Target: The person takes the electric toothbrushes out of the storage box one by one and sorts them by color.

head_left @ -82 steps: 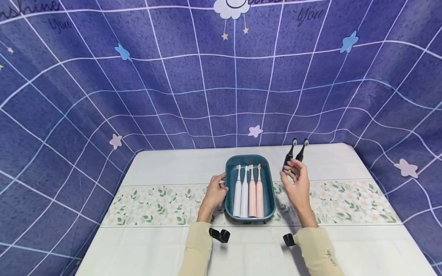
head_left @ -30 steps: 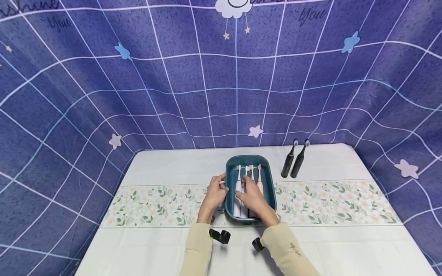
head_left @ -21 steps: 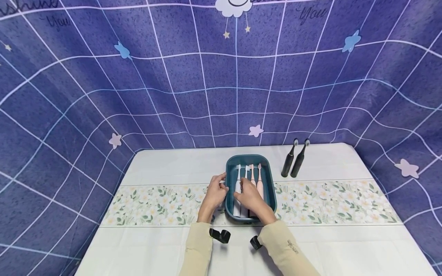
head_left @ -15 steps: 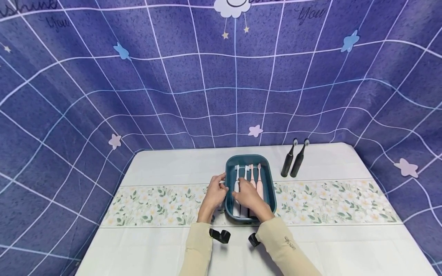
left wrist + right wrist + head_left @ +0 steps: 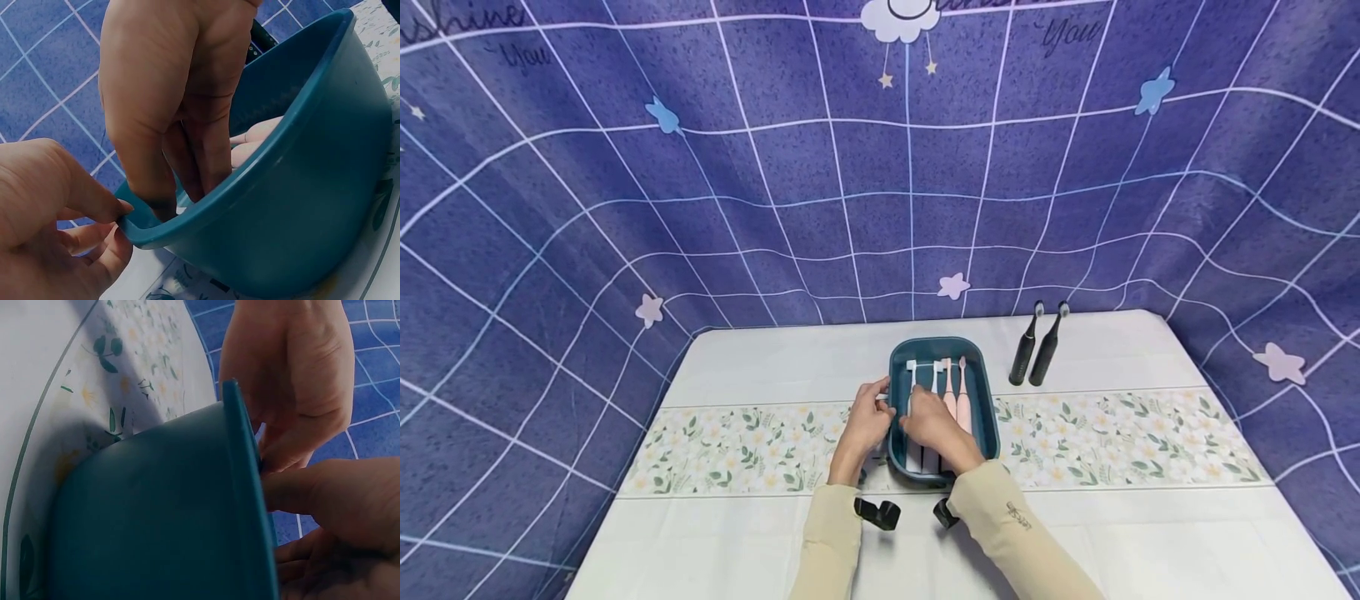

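A teal tub (image 5: 988,408) stands mid-table and holds two white toothbrushes (image 5: 914,454) and two pink toothbrushes (image 5: 962,387), lying side by side. My left hand (image 5: 880,406) pinches the tub's left rim (image 5: 147,228), thumb on top and fingers underneath. My right hand (image 5: 919,419) reaches down into the tub and closes on the leftmost white toothbrush, and the rim hides the contact in the left wrist view. In the right wrist view the tub wall (image 5: 156,519) fills the frame, with my left hand (image 5: 290,381) on its edge.
Two black toothbrushes (image 5: 1033,350) sit side by side on the table to the tub's back right. A floral runner (image 5: 1135,437) crosses the white table (image 5: 775,358). A blue gridded cloth (image 5: 880,183) hangs behind and at both sides.
My right hand left the black toothbrushes, crossed left into the tub and settled on the white toothbrushes. The leftmost white brush head has shifted slightly left. The left hand has stayed on the rim.
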### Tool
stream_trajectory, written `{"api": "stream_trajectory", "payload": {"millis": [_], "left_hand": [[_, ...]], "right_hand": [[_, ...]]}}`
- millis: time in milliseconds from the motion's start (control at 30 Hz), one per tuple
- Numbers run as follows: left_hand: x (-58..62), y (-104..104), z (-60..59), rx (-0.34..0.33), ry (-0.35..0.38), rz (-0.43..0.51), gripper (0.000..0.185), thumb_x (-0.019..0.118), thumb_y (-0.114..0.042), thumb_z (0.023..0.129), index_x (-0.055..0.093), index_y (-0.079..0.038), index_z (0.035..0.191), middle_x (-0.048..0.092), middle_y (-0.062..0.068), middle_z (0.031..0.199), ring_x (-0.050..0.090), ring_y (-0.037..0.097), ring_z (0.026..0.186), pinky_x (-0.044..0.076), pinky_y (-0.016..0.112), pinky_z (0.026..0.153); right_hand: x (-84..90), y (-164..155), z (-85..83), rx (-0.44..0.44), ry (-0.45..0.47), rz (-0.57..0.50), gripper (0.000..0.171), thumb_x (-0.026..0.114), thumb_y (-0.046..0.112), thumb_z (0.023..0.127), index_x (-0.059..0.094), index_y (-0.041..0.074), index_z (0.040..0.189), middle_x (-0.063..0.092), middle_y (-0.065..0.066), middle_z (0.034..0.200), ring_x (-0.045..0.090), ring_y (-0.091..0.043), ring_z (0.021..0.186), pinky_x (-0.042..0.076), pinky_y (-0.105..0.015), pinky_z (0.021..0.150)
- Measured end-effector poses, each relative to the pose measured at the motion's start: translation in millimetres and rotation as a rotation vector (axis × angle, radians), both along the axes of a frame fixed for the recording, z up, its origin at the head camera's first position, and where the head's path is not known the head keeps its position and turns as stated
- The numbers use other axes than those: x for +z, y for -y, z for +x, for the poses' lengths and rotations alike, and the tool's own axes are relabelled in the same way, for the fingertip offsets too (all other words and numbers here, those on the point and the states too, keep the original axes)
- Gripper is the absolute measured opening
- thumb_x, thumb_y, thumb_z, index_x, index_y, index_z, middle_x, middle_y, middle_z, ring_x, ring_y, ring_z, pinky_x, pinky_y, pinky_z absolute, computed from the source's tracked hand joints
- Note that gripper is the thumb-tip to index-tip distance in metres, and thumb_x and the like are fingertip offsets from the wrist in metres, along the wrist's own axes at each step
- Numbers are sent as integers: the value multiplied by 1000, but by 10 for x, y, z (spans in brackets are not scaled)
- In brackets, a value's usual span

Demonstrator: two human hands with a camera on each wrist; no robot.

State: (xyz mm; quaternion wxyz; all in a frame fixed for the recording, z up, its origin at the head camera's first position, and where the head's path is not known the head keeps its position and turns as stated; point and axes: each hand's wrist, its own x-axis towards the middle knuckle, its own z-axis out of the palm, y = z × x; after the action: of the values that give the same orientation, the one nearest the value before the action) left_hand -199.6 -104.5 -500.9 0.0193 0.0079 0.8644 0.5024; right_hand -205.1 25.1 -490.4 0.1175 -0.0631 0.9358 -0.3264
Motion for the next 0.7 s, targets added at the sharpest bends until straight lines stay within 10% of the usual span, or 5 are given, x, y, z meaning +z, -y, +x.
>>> {"api": "stream_trajectory", "payload": {"millis": [700], "left_hand": [[-36,5,-15,5,-22,-29,53,53,4,86,49,-3,139,52,15,119,53,17,83,41,27,73]], "right_hand": [[-178,-161,-9,15,-42,-249,57,69,4,82,46,-7,134,64,-20,106,63,-25,90,53,-35,70]]}}
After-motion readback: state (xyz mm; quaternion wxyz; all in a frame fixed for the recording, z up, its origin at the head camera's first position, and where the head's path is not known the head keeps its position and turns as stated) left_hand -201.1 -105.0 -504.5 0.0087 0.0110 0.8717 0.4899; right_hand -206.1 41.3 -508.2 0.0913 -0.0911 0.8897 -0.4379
